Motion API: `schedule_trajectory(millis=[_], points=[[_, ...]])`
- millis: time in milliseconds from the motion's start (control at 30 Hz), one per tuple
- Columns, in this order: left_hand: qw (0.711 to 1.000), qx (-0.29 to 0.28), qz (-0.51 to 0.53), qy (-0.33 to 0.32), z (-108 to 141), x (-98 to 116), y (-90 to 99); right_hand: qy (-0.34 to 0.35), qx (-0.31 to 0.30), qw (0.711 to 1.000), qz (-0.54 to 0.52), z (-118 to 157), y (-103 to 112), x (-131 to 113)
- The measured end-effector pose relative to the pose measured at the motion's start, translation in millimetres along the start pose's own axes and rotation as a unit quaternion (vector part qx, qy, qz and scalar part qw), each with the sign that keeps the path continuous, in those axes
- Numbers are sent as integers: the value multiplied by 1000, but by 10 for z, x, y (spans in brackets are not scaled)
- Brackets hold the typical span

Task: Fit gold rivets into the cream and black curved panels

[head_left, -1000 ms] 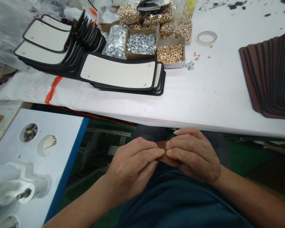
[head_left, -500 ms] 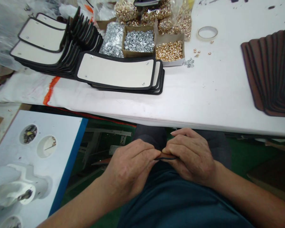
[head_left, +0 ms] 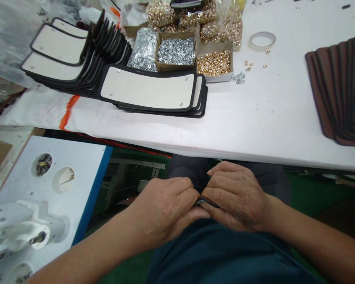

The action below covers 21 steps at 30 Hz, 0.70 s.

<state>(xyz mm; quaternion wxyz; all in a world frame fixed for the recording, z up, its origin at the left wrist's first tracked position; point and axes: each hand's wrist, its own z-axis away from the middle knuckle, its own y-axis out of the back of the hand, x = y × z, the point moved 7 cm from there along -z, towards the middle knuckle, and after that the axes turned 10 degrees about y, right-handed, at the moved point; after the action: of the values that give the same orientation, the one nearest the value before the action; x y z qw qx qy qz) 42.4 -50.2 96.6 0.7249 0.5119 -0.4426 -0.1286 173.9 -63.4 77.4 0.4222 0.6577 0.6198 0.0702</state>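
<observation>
Over my lap, in front of the table edge, my left hand (head_left: pixel 168 209) and my right hand (head_left: pixel 235 195) are closed side by side on one dark-edged panel (head_left: pixel 208 203). Only a short strip of its edge shows between my fingers; the rest is hidden by the hands. On the table lie curved panels (head_left: pixel 149 88) with black borders, pale backing and small metal eyelets in their corners. At the right a fanned row of brown panels (head_left: pixel 328 90) with dark edges overlaps.
Boxes of silver eyelets (head_left: pixel 176 51) and gold eyelets (head_left: pixel 214 63) stand at the back, beside filled bags. A tape roll (head_left: pixel 262 39) lies to their right, near loose eyelets (head_left: pixel 239 78). A white machine (head_left: pixel 32 228) on a blue-edged worktop (head_left: pixel 85 157) stands at lower left.
My hands have turned the panel, so its brown face no longer shows and only an edge is visible. My left thumb has moved right, under the edge. The camera view has shifted slightly left.
</observation>
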Motion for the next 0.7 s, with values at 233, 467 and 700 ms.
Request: schedule_trajectory(millis=[233,467,700], points=[[995,7,-7,-98,76,129,-36,16,6,999,-43,-37,55,-130],[986,72,-65,-134,73,218,54,42,2,999,-27,7,66,-151],[967,185,-127,-124,118,185,282,73,26,991,111,-9,248,-112]])
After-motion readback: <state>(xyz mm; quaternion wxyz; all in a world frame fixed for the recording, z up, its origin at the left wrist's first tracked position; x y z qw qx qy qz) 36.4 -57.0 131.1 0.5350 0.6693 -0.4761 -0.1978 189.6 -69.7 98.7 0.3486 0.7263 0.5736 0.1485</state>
